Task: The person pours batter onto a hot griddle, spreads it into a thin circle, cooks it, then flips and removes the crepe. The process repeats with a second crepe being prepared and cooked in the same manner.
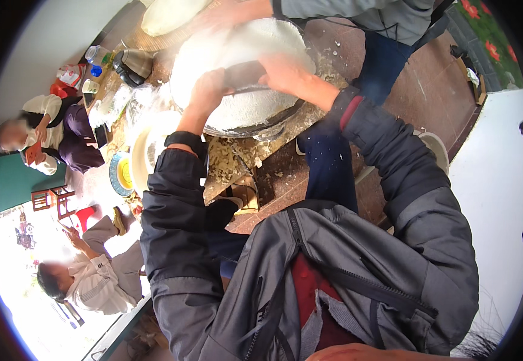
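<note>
Disc [246, 111], round and powdery white, lies on a wooden table [220, 161] strewn with pale scraps. Dark elongated tool [244, 74] sits over it, between both hands, blurred; contact with the surface cannot be told. Left hand [209, 88] curls around the tool's left end. Right hand [287, 73] is at the other end; blur hides whether its fingers grip. Co-worker's hand [220, 17], also blurred, is at the disc's far edge. Kettle [136, 64] stands left of the disc; yellow-and-blue bowl [121, 173] lies lower left.
</note>
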`<state>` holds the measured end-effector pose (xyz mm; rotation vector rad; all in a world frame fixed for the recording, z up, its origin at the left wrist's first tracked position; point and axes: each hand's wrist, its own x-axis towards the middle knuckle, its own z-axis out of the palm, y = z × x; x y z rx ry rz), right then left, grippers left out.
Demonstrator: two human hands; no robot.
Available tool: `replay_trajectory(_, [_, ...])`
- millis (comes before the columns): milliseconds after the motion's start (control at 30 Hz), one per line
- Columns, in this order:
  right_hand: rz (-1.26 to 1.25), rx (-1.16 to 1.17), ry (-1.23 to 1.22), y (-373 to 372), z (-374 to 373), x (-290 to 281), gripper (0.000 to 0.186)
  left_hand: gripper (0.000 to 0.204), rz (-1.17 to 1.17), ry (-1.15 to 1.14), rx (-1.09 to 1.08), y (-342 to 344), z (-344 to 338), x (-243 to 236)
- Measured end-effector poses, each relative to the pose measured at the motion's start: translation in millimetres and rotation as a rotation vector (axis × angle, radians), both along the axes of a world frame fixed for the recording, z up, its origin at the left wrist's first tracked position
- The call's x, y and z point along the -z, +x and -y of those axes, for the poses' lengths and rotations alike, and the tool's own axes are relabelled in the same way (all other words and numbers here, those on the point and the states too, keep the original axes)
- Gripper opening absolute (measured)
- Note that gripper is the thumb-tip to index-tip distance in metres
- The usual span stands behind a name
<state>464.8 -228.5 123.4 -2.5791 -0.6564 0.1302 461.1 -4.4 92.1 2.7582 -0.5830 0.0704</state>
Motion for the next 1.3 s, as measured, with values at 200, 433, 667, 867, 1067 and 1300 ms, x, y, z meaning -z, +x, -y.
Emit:
replay_trajectory(200, [0.118, 0.040, -0.102, 12.2, 2.4, -4.7, 0.027, 0.016, -0.009, -0.101, 0.009, 15.7, 3.7, -8.5])
replay_trajectory(433, [0.260, -0.016, -0.077, -9.9, -4.0, -6.3, 0.029, 0.022, 0.092, -0.054, 0.066, -6.3, -3.7, -11.6])
replay_trajectory(667, [0.189, -0.035, 0.024, 15.1, -28.0, -1.3, 0.028, 0.025, 0.034, -0.017, -0.007, 24.1, -34.0, -5.1])
replay_trajectory(867, [0.139, -0.037, -0.026, 68.8, -42.5, -5.0, 0.028, 0.022, 0.070, -0.119, -0.021, 62.8, -46.2, -2.1])
replay_trajectory(1067, [0.252, -0.087, -0.084, 133.9, -42.6, 1.4, 0.030, 0.018, 0.166, -0.085, -0.093, 115.3, -41.9, 5.2])
replay_trajectory(1300, [0.318, -0.089, -0.108, 215.6, -32.9, 13.7, 0.032, 0.015, 0.285, -0.022, -0.191, 184.9, -22.6, 19.5])
